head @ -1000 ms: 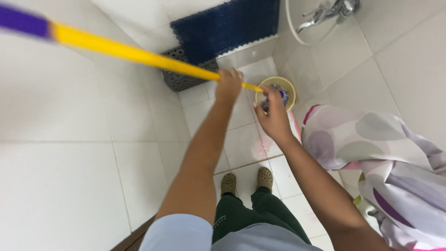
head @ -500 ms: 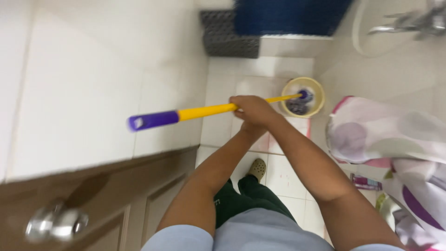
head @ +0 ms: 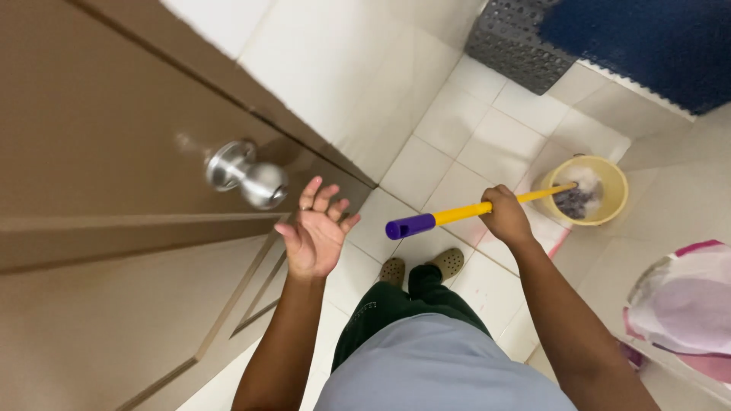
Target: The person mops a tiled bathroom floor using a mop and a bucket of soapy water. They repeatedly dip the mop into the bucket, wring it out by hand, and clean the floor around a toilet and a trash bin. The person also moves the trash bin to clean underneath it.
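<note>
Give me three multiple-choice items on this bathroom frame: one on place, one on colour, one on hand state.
1. Where is the mop head?
A. inside the yellow bucket
B. on the blue mat
C. against the door

2. What colour is the end cap of the yellow mop handle?
A. red
B. purple
C. white

3. What is the left hand doing?
A. gripping the mop handle
B. open in the air near the door knob, holding nothing
C. resting on the floor

Answers:
1 A, the strands sit within the bucket rim.
2 B, the tip beyond the right hand is purple.
3 B, its fingers are spread and clear of the knob, while the right hand alone grips the handle.
</note>
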